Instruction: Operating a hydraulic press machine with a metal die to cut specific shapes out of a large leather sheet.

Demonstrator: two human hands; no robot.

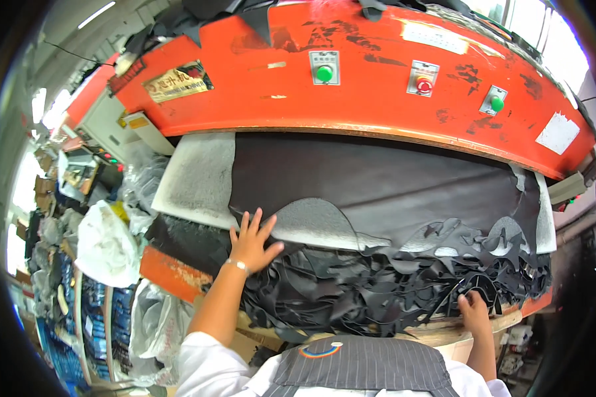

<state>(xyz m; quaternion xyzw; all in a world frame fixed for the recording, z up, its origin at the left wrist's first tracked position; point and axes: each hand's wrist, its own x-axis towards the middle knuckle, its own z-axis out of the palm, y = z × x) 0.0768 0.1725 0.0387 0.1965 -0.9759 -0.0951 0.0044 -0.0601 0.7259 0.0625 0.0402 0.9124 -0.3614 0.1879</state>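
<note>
A dark brown leather sheet [391, 178] lies on the pale cutting board [195, 178] under the orange press head [351, 73]. Its near edge is cut into ragged holes and strips [404, 278] that hang over the front of the board. My left hand [251, 241] rests flat, fingers spread, on the left near edge of the leather and scraps. My right hand [473, 311] is down at the right front, fingers curled into the hanging leather offcuts; what it grips is partly hidden.
The press head carries two green buttons [324, 73] and a red button [424, 85]. Plastic bags [106, 241] and stacked goods crowd the left side. A wooden ledge [437, 327] runs below the scraps.
</note>
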